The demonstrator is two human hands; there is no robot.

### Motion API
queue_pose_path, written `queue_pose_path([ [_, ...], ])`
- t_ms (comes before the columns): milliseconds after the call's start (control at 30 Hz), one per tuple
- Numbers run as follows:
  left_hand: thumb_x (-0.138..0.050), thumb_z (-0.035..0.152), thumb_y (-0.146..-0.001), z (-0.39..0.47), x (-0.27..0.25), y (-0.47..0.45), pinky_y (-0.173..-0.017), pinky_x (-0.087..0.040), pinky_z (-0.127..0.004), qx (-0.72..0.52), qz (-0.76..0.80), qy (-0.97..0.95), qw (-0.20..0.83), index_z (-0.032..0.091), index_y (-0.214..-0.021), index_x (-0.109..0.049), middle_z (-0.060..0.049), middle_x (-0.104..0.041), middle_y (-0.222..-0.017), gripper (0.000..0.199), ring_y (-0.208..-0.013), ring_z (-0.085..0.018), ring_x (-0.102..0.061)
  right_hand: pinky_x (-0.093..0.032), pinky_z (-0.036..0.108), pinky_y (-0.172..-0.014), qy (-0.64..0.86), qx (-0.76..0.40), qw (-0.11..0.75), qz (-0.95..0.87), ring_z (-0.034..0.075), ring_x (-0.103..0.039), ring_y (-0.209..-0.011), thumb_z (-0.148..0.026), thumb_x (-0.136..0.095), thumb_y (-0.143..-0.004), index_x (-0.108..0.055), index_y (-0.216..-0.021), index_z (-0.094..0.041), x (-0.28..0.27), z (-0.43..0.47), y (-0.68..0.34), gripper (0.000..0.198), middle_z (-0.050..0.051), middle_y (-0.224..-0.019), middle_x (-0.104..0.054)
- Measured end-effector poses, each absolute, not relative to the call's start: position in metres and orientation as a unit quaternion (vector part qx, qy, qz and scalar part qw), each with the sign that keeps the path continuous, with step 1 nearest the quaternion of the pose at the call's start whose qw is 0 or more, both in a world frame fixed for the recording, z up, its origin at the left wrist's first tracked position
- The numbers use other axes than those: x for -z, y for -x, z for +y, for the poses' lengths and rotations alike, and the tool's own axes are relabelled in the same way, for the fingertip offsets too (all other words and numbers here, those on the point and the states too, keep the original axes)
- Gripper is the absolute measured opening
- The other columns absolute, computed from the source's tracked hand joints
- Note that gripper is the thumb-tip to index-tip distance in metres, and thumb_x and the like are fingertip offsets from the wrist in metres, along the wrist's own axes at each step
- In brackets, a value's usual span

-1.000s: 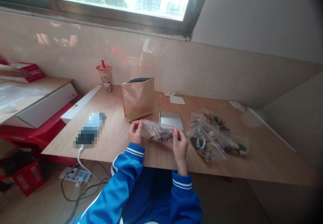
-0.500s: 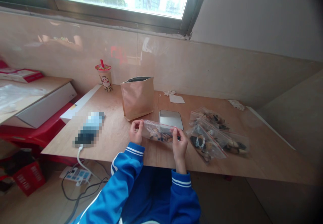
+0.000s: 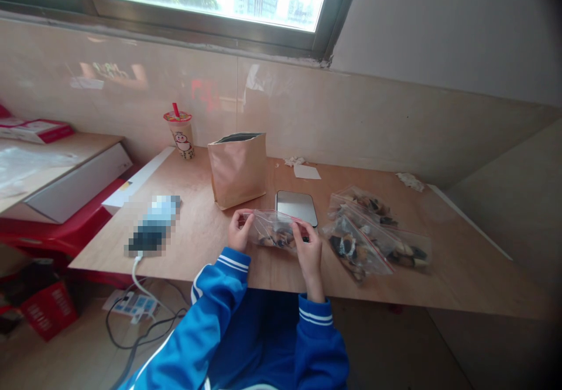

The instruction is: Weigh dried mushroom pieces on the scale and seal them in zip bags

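Between my hands is a clear zip-lock bag (image 3: 274, 235) with brown and dark pieces inside, near the table's front edge. My left hand (image 3: 239, 230) pinches its upper left corner. Thumb and fingers of my right hand (image 3: 308, 252) are closed on the red-lined top edge at the right. Just beyond the bag lies a flat silver-topped device (image 3: 296, 205), partly covered by it. A brown kraft pouch (image 3: 238, 170) stands upright behind my left hand, its top open. To the right of my right hand, several filled zip-lock bags (image 3: 357, 246) lie overlapping.
A drink cup (image 3: 182, 138) with a red straw stands at the back left of the wooden table (image 3: 461, 273). On the left lies a blurred-out phone-like object (image 3: 153, 226) with a white cable (image 3: 137, 273). Paper scraps (image 3: 307, 171) lie near the wall.
My right hand has slid left along the bag's top edge, closer to my left hand. The top edge is less taut. Both hands still hold the bag.
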State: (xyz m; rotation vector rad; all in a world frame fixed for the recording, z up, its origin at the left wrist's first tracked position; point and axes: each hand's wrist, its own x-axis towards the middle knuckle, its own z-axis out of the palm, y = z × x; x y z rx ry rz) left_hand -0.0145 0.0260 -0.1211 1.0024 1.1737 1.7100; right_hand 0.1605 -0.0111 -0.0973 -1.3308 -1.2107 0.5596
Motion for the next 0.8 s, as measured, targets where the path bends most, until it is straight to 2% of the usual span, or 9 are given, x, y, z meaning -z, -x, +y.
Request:
queue_pose_path([
  [200, -0.076, 0.044, -0.066, 0.0281, 0.1197, 0.0165, -0.069, -0.046, -0.027, -0.690, 0.462, -0.374, 0.413, 0.017, -0.078, -0.068, -0.004, -0.068, -0.081, 0.031, -0.074, -0.016, -0.061, -0.049, 0.031, -0.073, 0.575, -0.237, 0.589, -0.516, 0.019, -0.063, -0.080, -0.047, -0.060, -0.083, -0.071, -0.090, -0.016, 0.0967, -0.0108, -0.1635, 0.034, 0.008, -0.091, -0.072],
  [367, -0.078, 0.046, -0.063, 0.0287, 0.1165, 0.0159, -0.070, -0.047, -0.028, -0.688, 0.439, -0.365, 0.448, 0.017, -0.075, -0.068, -0.004, -0.067, -0.079, 0.033, -0.074, -0.016, -0.061, -0.050, 0.031, -0.075, 0.554, -0.284, 0.615, -0.483, 0.019, -0.064, -0.081, -0.046, -0.064, -0.080, -0.070, -0.088, -0.016, 0.0994, -0.0106, -0.1669, 0.031, 0.007, -0.090, -0.071],
  [800, -0.078, 0.049, -0.065, 0.0253, 0.1205, 0.0157, -0.066, -0.045, -0.024, -0.675, 0.435, -0.411, 0.433, 0.016, -0.075, -0.067, -0.002, -0.065, -0.074, 0.036, -0.070, -0.014, -0.058, -0.050, 0.029, -0.074, 0.504, -0.367, 0.686, -0.376, 0.017, -0.063, -0.076, -0.046, -0.073, -0.070, -0.064, -0.078, -0.017, 0.1018, -0.0074, -0.1606, 0.031, 0.003, -0.078, -0.070],
])
